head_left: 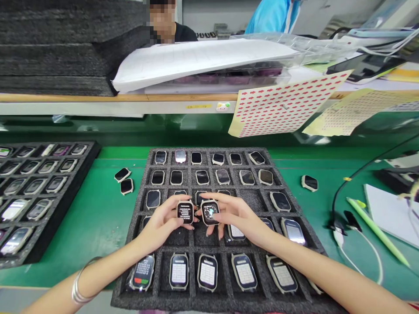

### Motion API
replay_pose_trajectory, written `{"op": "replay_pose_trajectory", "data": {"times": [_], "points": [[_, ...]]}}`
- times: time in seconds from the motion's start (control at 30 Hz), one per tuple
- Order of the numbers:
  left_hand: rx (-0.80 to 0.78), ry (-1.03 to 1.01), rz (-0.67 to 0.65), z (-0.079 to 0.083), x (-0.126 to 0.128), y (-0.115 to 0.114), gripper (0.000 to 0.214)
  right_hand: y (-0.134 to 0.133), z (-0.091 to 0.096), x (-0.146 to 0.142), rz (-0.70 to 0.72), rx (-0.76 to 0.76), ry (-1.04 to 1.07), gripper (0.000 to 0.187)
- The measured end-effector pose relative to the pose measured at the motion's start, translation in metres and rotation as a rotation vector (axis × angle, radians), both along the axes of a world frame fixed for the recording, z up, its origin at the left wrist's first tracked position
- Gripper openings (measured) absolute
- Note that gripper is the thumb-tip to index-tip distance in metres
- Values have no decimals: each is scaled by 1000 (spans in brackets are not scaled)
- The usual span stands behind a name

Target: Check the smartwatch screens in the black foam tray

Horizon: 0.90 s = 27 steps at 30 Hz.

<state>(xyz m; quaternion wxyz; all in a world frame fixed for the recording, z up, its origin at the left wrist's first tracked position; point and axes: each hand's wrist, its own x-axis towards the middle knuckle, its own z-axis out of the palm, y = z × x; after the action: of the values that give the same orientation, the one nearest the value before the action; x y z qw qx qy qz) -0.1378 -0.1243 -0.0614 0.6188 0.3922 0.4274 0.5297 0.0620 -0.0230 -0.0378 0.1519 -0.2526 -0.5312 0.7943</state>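
Note:
My left hand (168, 213) grips a smartwatch case (185, 213) without a strap, its lit screen showing lines of white text. Beside it, my right hand (229, 213) holds a second smartwatch (210, 212) by its edges, with the thumb lying on a lit dial face. Both watches are held face up, close together, over the middle of a black foam tray (157, 298). Strapless watches fill most of the tray's compartments. Those in the front row, such as one watch (207, 272), have lit screens; most in the back rows are dark. My hands and forearms hide some compartments.
Another foam tray of watches (93, 152) stands at the left. Two loose watches (126, 186) lie between the trays, and one watch (309, 182) lies right. A green pen (376, 231), cables and paper (393, 213) are far right. Sticker sheets (288, 104) hang from the shelf; people are behind.

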Motion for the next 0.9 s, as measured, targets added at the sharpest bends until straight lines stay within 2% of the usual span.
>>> {"op": "replay_pose_trajectory", "data": {"times": [0.6, 0.9], "points": [[-40, 88, 83, 4, 3, 2, 29, -3, 2, -1, 35, 95, -38, 45], [-27, 49, 52, 4, 1, 1, 29, -3, 4, -1, -15, 112, -50, 47]]}}
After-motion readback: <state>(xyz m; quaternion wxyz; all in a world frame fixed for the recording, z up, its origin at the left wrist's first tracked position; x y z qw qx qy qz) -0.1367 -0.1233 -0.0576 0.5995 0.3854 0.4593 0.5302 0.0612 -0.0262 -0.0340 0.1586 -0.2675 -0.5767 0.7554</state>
